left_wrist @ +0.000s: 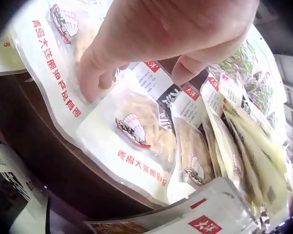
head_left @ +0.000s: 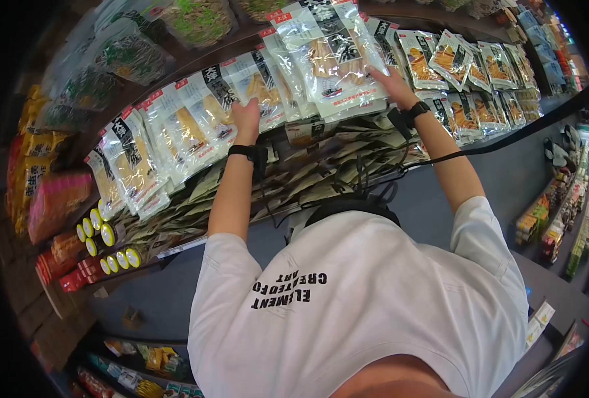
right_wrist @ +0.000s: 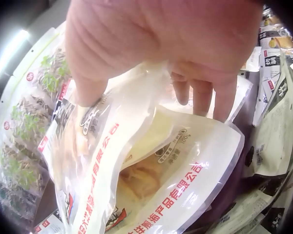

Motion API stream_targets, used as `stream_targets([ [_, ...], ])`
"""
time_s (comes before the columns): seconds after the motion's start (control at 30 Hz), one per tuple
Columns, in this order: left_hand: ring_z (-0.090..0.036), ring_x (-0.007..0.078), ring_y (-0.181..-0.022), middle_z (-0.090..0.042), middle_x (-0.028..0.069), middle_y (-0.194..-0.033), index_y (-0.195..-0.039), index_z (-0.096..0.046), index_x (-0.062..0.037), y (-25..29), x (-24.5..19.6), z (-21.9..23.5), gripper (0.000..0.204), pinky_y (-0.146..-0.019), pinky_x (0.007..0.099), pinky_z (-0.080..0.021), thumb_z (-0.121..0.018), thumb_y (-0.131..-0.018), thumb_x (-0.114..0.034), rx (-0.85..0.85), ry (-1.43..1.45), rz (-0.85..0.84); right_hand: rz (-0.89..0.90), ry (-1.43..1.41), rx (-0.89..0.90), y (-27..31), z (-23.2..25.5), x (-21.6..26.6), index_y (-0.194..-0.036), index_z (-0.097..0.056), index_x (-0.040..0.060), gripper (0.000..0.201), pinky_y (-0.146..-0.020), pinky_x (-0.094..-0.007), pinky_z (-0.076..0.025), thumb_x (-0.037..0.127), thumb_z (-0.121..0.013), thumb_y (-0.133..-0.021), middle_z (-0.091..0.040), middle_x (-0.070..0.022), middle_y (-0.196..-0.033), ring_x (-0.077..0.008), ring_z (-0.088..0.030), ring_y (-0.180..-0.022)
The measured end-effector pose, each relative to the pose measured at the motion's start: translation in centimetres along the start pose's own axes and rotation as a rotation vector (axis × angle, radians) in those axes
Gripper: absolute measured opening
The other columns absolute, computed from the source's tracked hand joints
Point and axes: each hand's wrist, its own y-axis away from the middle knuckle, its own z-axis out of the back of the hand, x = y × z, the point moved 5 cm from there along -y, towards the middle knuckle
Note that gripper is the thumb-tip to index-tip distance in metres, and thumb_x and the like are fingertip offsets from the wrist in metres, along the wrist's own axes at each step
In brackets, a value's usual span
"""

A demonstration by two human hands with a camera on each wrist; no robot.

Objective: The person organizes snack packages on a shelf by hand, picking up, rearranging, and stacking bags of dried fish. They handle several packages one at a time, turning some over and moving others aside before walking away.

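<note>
In the head view, my right hand point(head_left: 392, 86) grips the lower right side of a clear and white packet of dried seafood point(head_left: 347, 96), raised over the row. The right wrist view shows its thumb on one side and fingers on the other, with a second similar packet point(right_wrist: 185, 180) bulging close beneath the first. My left hand point(head_left: 246, 116) touches the upright packets point(head_left: 205, 109) left of it. From the left wrist, fingertips press on the front of a packet point(left_wrist: 132, 131) near its edge, the thumb standing apart from them.
Orange-coloured packets point(head_left: 420, 60) line the shelf at right. Below the row lie stacked dark green packets point(head_left: 234, 186). Yellow-lidded jars point(head_left: 108, 235) stand at lower left. Bags with green print point(head_left: 132, 56) fill the shelf behind. A dark strap point(head_left: 507, 142) crosses near the right forearm.
</note>
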Motion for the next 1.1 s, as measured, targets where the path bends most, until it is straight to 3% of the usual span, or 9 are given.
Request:
stream_targets([
  [0.2,-0.059,0.0341,-0.079,-0.062,0.0202,-0.086,-0.104,-0.049,0.0159,-1.8,1.2,-1.2,0.051,-0.075,0.0383,-0.045,-0.064,-0.069,-0.018,0.113,0.375,0.343,-0.187,-0.021,-0.061,1.0,1.6,-2.8,-0.136,-0.023,0.0017,0.094,-0.091,-0.051,-0.036,0.059,-0.062,-0.072,-0.037,-0.0225,-0.13,-0.0346,-0.04,-0.117],
  [0.33,-0.061,0.034,-0.069,-0.064,0.0191,-0.079,-0.095,-0.055,0.0147,-2.9,1.9,-2.7,0.043,-0.065,0.0384,-0.047,-0.062,-0.069,-0.019,0.273,0.168,0.344,-0.205,-0.109,-0.089,3.0,2.2,-4.2,-0.138,-0.019,0.0061,0.099,-0.093,-0.0573,-0.029,0.065,-0.06,-0.069,-0.026,-0.0222,-0.137,-0.0414,-0.031,-0.122],
  [0.53,-0.063,0.0314,-0.069,-0.063,0.0235,-0.076,-0.077,-0.061,0.0119,-9.1,5.5,-3.1,0.03,-0.058,0.0372,-0.046,-0.056,-0.069,-0.017,0.245,-0.296,-0.13,-0.262,-0.275,-0.12,5.3,1.7,-5.2,-0.137,-0.02,0.0051,0.099,-0.093,-0.0529,-0.031,0.065,-0.06,-0.069,-0.026,-0.0206,-0.135,-0.0408,-0.032,-0.12],
  [0.6,-0.063,0.0306,-0.066,-0.062,0.0232,-0.072,-0.073,-0.061,0.0107,-9.0,4.2,-3.3,0.026,-0.056,0.0377,-0.045,-0.054,-0.069,-0.014,0.476,-0.592,-0.459,-0.267,-0.307,-0.113,5.6,1.7,-5.7,-0.137,-0.019,0.0057,0.098,-0.093,-0.0523,-0.032,0.064,-0.06,-0.07,-0.025,-0.0208,-0.136,-0.0411,-0.032,-0.121],
  [0.63,-0.06,0.0274,-0.058,-0.061,0.0175,-0.064,-0.072,-0.06,0.0067,-8.7,4.5,-2.8,0.022,-0.051,0.0381,-0.045,-0.056,-0.072,-0.015,0.452,-0.44,0.101,-0.258,-0.34,-0.118,5.9,1.6,-5.9,-0.137,-0.019,0.0062,0.097,-0.093,-0.0519,-0.032,0.063,-0.061,-0.07,-0.024,-0.0211,-0.137,-0.0415,-0.032,-0.121],
  [0.73,-0.055,0.0238,-0.048,-0.056,0.0104,-0.057,-0.074,-0.059,0.0011,-8.6,4.9,-2.3,0.018,-0.046,0.0385,-0.044,-0.058,-0.075,-0.017,0.638,-0.009,0.365,-0.263,-0.434,-0.123,5.8,1.9,-7.0,-0.138,-0.019,0.0072,0.096,-0.093,-0.0514,-0.032,0.062,-0.061,-0.071,-0.023,-0.0213,-0.137,-0.0414,-0.031,-0.122],
  [0.8,-0.058,0.021,-0.059,-0.057,0.0071,-0.069,-0.085,-0.056,-0.0028,-7.2,3.0,-0.9,0.014,-0.054,0.0368,-0.049,-0.056,-0.081,-0.016,0.766,-0.022,0.283,-0.284,-0.495,-0.121,5.8,2.3,-7.8,-0.138,-0.019,0.0077,0.095,-0.093,-0.0511,-0.032,0.062,-0.061,-0.071,-0.024,-0.0213,-0.137,-0.041,-0.031,-0.123],
  [0.87,-0.058,0.0203,-0.081,-0.057,0.0081,-0.088,-0.093,-0.053,-0.0021,-4.7,-0.4,1.4,0.013,-0.072,0.0357,-0.049,-0.05,-0.085,-0.012,0.621,0.636,0.208,-0.252,-0.552,-0.132,6.1,2.9,-8.6,-0.138,-0.018,0.008,0.095,-0.095,-0.0514,-0.03,0.062,-0.061,-0.072,-0.021,-0.0216,-0.139,-0.0402,-0.03,-0.124],
  [1.1,-0.053,0.0229,-0.104,-0.055,0.0106,-0.113,-0.112,-0.049,-0.0015,-0.3,-5.4,13.6,0.026,-0.092,0.0369,-0.041,-0.045,-0.088,-0.008,0.543,0.891,-0.006,-0.23,-0.635,-0.219,8.3,4.5,-8.7,-0.141,-0.013,0.0091,0.089,-0.1,-0.0467,-0.027,0.057,-0.055,-0.079,-0.018,-0.0213,-0.143,-0.0376,-0.029,-0.126],
])
